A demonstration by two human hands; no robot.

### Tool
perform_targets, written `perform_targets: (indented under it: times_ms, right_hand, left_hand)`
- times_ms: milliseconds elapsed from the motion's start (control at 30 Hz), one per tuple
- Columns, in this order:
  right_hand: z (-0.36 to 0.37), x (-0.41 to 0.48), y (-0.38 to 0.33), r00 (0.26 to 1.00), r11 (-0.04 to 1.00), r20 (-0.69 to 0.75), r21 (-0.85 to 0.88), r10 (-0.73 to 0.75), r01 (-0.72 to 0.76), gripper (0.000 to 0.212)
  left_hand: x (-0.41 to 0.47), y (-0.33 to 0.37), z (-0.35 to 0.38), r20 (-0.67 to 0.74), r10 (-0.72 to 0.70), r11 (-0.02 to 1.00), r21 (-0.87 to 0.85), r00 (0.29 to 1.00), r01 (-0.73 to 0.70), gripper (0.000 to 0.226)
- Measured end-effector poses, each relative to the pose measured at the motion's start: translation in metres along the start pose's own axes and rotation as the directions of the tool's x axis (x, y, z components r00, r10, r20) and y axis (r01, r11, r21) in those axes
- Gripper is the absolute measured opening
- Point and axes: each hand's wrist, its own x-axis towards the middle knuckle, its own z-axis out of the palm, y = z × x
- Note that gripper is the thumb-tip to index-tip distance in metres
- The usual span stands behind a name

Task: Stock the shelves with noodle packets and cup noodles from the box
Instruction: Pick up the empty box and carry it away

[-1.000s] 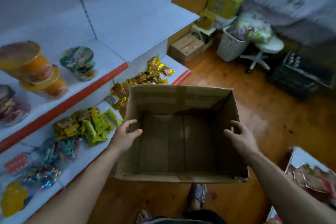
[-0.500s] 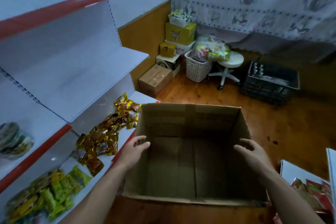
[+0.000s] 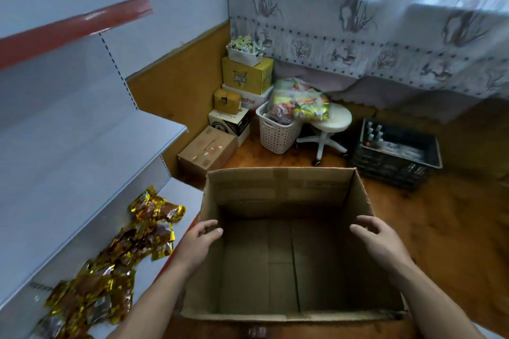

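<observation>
The left hand (image 3: pixel 198 242) and right hand (image 3: pixel 377 239) each grip a side wall of the open box (image 3: pixel 281 192) between them; gold noodle packets (image 3: pixel 137 250) lie on the shelf (image 3: pixel 180 195) beside the left hand.

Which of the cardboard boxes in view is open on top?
The large box that the left hand and right hand grip by its side walls; it is open and empty. The brown carton beyond it and the yellow box are closed.
</observation>
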Motion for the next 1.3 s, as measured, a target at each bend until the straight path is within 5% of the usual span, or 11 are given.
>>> perform_targets:
  times_ms: [367, 800, 1300]
  right_hand:
    - [-0.005, 0.191, -0.112, 0.998, 0.999, -0.049, -0.009, -0.050, 0.050, 0.031]
    - [0.032, 0.502, -0.230, 0.965, 0.980, 0.234, -0.126, -0.121, 0.154, 0.033]
    - [0.230, 0.687, -0.412, 0.826, 0.897, 0.522, -0.232, -0.212, 0.376, 0.035]
  left_hand:
    - [0.177, 0.130, 0.018, -0.037, 0.062, 0.998, -0.016, 0.997, -0.063, 0.032]
    - [0.375, 0.230, 0.066, -0.263, -0.181, 0.975, -0.175, 0.948, 0.138, 0.034]
    - [0.550, 0.228, -0.017, -0.411, -0.473, 0.829, -0.506, 0.779, 0.237, 0.027]
